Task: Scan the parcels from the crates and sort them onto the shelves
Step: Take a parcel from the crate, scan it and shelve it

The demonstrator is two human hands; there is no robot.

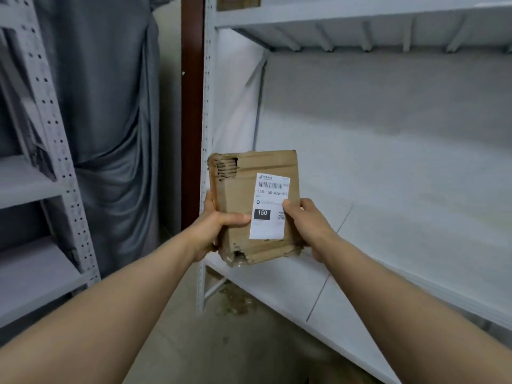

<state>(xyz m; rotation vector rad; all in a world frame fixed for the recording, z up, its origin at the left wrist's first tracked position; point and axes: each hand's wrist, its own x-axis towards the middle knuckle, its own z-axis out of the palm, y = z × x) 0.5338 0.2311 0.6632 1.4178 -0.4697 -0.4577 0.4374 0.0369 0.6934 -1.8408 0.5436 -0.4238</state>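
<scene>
While fingers [238, 217] of left hand [214, 228] and right hand [309, 221] grasp torn parcel [239, 194], label [271, 200] reads 150-150-A26-050, 150

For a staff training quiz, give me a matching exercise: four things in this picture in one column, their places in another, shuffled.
1 parcel
2 label
3 grey curtain
4 second box

A hanging left of the rack
B on the upper shelf
C held by left hand and right hand
D stuck on the parcel's face

Pairs: 1-C, 2-D, 3-A, 4-B.
</scene>
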